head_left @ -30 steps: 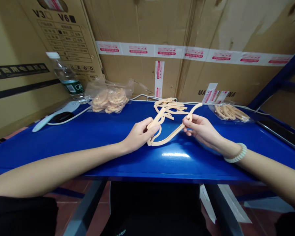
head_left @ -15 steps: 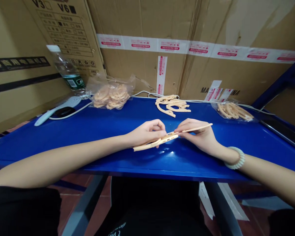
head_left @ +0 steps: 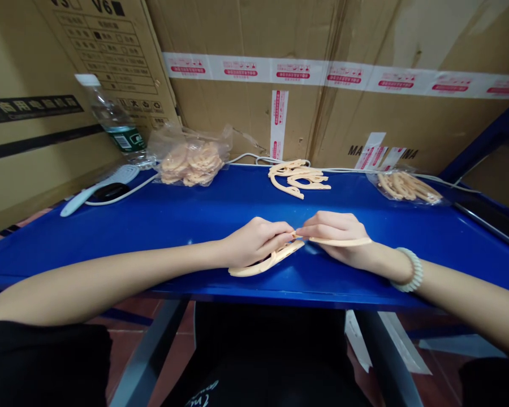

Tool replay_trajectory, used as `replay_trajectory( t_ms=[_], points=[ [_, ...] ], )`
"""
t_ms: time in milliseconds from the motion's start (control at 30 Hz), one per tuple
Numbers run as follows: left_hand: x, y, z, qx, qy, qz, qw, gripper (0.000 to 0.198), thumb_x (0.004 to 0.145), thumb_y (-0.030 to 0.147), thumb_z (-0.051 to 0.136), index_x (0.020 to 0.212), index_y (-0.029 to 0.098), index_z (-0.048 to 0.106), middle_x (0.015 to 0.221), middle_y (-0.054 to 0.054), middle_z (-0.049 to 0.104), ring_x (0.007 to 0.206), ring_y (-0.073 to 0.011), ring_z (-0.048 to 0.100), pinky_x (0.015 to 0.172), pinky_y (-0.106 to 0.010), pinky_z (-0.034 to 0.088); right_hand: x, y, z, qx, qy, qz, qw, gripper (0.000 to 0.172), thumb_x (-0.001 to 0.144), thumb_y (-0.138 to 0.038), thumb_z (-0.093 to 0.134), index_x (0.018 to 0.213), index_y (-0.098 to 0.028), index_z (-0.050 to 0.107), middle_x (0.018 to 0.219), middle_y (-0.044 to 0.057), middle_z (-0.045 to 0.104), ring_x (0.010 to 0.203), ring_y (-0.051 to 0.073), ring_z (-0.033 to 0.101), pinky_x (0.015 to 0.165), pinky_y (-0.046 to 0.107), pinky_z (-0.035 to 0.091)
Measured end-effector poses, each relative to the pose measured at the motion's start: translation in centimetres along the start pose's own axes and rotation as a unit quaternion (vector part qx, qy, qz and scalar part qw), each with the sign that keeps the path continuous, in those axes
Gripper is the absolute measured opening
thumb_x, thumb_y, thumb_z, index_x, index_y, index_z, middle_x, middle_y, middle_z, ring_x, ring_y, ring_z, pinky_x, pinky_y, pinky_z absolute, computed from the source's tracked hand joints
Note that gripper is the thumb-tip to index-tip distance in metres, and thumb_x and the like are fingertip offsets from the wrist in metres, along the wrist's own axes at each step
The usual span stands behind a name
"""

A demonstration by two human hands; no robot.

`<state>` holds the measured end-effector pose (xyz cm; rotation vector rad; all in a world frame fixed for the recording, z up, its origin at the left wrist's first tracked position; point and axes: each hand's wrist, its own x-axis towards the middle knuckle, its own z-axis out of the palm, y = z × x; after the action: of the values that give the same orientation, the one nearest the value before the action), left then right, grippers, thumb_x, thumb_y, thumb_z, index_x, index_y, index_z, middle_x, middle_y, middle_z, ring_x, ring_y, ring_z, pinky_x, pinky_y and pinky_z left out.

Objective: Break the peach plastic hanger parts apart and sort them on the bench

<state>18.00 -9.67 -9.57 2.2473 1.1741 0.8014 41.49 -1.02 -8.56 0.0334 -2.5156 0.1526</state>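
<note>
My left hand [head_left: 257, 242] is closed on a beige plastic folding hanger [head_left: 265, 265], whose curved arm sticks out below the palm. Opposite it, my right hand [head_left: 337, 230] pinches the same hanger near its middle, and another curved arm runs back under the fingers toward the wrist. The fingertips of both hands almost meet, hiding the joint between the parts. Beyond the hands, more beige hangers [head_left: 299, 176] lie loose on the blue table [head_left: 186, 217].
Bags of beige hangers stand at the back left [head_left: 193, 161] and back right [head_left: 409, 186]. A water bottle [head_left: 121, 127], pale blue hairbrush [head_left: 97, 189] and black mouse [head_left: 110, 192] are at left. A dark phone-like slab [head_left: 492, 226] lies right. Cardboard boxes [head_left: 237, 34] wall the back.
Both hands have lowered slightly toward me and turned knuckles up. The hanger's right arm has swung down, from tilted up to nearly level. Fingertips have drawn closer together.
</note>
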Motion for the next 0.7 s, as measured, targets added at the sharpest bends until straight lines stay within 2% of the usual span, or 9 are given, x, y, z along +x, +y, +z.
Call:
replay_trajectory(
  t_ms=[133,300,400,533,600,700],
  points=[
    [0.3,0.0,0.1,0.010,-0.001,0.008,1.000,0.030,0.102,0.033,0.041,0.090,0.019,0.065,0.070,-0.001,0.062,0.062,-0.0154,0.056,0.067,-0.025,0.038,0.0,-0.1,-0.2,-0.087,-0.027,-0.042,0.995,0.028,0.109,-0.021,0.040,0.112,-0.020,0.068,0.096,0.008,0.073,0.083,0.017,0.069,0.069,0.029,0.054],
    [0.5,0.0,0.0,0.011,-0.006,0.008,1.000,0.032,0.102,0.036,0.040,0.087,0.020,0.062,0.069,-0.002,0.061,0.062,-0.0165,0.054,0.067,-0.027,0.038,0.4,-0.7,-0.5,-0.188,-0.052,-0.079,0.978,0.021,0.104,-0.019,0.053,0.091,-0.025,0.068,0.086,0.004,0.073,0.080,0.019,0.067,0.066,0.032,0.053],
    [0.6,0.0,0.0,-0.004,-0.005,0.002,1.000,0.035,0.102,0.042,0.041,0.086,0.020,0.063,0.071,-0.003,0.062,0.064,-0.0170,0.055,0.067,-0.027,0.039,0.5,-0.9,-0.7,-0.189,-0.067,-0.094,0.975,0.021,0.103,-0.019,0.055,0.087,-0.026,0.068,0.081,0.002,0.072,0.074,0.018,0.067,0.061,0.031,0.054],
    [0.7,-0.1,-0.2,-0.037,-0.012,0.010,0.999,0.039,0.103,0.043,0.041,0.079,0.019,0.061,0.064,-0.001,0.060,0.059,-0.0147,0.053,0.064,-0.026,0.040,0.7,-1.2,-1.3,-0.128,-0.069,-0.105,0.984,0.017,0.100,-0.021,0.058,0.098,-0.029,0.072,0.092,0.003,0.075,0.076,0.019,0.069,0.065,0.034,0.058],
    [0.7,-0.3,-0.3,-0.071,-0.015,-0.003,0.997,0.040,0.103,0.044,0.042,0.080,0.019,0.061,0.061,0.000,0.060,0.057,-0.0137,0.054,0.063,-0.025,0.042,0.8,-1.3,-1.9,-0.108,-0.050,-0.084,0.989,0.018,0.100,-0.022,0.059,0.106,-0.031,0.073,0.100,0.004,0.076,0.082,0.021,0.070,0.070,0.036,0.060],
    [0.8,-1.0,-0.3,-0.213,-0.017,-0.080,0.974,0.039,0.103,0.048,0.043,0.090,0.017,0.062,0.062,-0.001,0.062,0.050,-0.0132,0.056,0.053,-0.023,0.043,0.9,-0.7,-3.2,-0.112,0.054,-0.004,0.992,0.022,0.102,-0.022,0.056,0.114,-0.029,0.074,0.102,0.008,0.075,0.089,0.024,0.071,0.076,0.040,0.060]
  ],
)
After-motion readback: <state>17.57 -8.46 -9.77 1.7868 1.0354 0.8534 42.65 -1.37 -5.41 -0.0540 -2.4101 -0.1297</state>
